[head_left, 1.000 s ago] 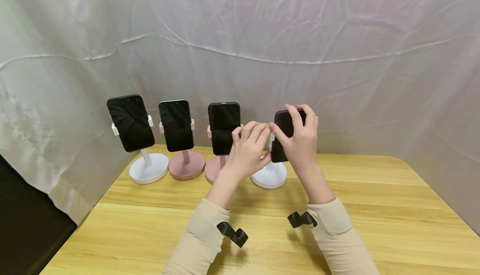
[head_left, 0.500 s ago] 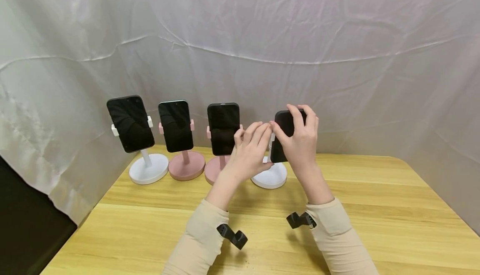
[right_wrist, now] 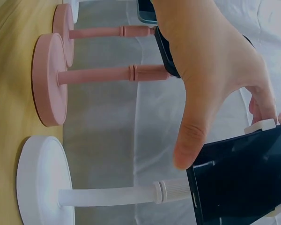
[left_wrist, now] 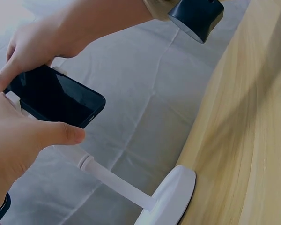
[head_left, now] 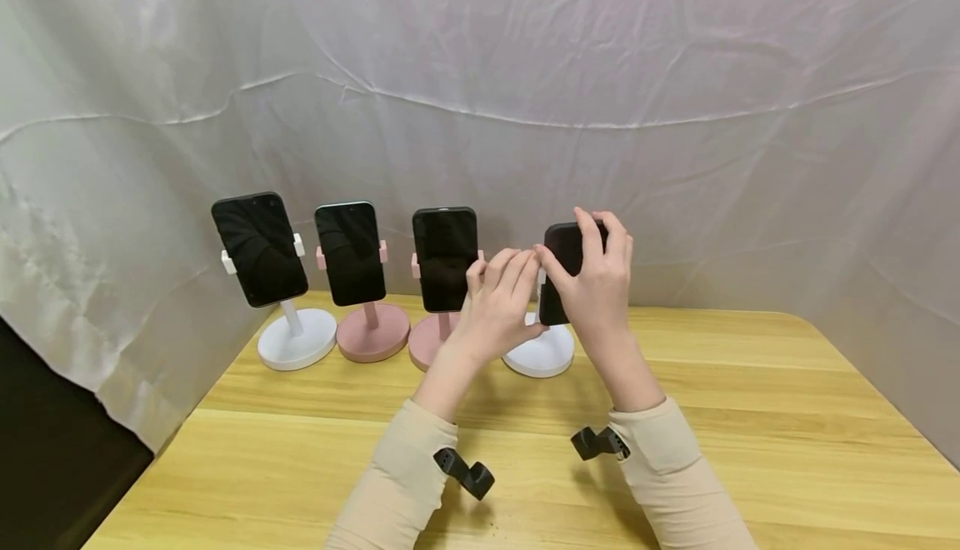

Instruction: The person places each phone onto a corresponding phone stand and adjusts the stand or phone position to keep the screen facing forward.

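My right hand [head_left: 603, 292] grips a black smartphone [head_left: 557, 307] at the right of the row, with fingers over its top edge and the thumb at its left side. Under the phone stands a white phone stand [head_left: 538, 360]; its white clip [right_wrist: 261, 126] lies along the phone's side. My left hand [head_left: 493, 308] is at the left of this stand, its fingers curved round behind the clip. In the left wrist view, the left thumb [left_wrist: 61, 133] lies at the phone's lower corner. Part of the stand's holder is hidden behind the phone and hands.
To the left, another white stand [head_left: 296, 342] and two pink stands, one pink base [head_left: 373, 333] nearest it, each hold a black-screened phone upright. The third phone [head_left: 446, 254] is close beside my left hand. A pale curtain [head_left: 480, 117] hangs behind the wooden table [head_left: 750, 417].
The left thumb has shifted slightly down to the phone's lower corner. Both hands otherwise keep nearly the same place, and the phone has barely moved.
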`<state>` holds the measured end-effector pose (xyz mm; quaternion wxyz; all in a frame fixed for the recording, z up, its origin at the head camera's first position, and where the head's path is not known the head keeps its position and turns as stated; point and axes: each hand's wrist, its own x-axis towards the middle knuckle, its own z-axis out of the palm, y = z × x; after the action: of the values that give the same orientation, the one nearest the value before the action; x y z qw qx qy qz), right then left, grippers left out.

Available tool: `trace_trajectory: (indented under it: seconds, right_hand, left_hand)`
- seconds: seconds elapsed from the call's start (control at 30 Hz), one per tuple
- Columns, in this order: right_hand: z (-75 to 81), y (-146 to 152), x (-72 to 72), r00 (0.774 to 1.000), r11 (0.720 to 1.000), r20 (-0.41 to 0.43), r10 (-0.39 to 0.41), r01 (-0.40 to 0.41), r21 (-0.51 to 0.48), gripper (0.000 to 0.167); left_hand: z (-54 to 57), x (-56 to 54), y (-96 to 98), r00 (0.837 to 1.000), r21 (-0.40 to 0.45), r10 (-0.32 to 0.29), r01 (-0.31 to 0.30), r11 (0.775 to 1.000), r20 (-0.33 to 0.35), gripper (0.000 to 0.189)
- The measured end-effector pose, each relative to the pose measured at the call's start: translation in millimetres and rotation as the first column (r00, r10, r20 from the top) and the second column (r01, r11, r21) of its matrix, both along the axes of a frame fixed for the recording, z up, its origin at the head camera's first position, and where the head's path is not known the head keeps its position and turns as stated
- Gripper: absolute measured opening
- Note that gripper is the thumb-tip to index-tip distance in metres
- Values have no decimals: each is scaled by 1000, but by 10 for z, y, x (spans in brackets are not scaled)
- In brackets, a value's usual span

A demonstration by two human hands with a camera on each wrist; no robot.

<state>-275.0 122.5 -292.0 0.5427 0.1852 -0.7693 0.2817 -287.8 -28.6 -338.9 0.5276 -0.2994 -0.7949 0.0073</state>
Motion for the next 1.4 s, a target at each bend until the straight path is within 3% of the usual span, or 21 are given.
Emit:
trace_trajectory:
  seconds: [0.13,0.33,0.8,1.0,1.4]
  right_hand:
    - [4,-15,3,1000,1000,-8,-7,7,-14,61]
    - [17,-18,3,1000,999,-5,-3,3,-32,61]
    - [14,-23,9,1000,999,6,-8,9,-32,61]
    - [20,-25,4,998,1000,63,-20,18,22,64]
    - [4,10,-43,998,997,68,-16,11,71,68]
  left_hand:
    - [-10,-21,-15,999,11,-33,33,999,-41,100]
    - [-10,-15,-20,999,13,-46,46,999,-18,96]
    - [-6,-5,-19,1000,-6,3,-4,1000,-16,94]
    - [25,8,-58,999,-27,49,-49,998,4,95]
    - [109,72,-112,995,-5,25,-25,1000,98,84]
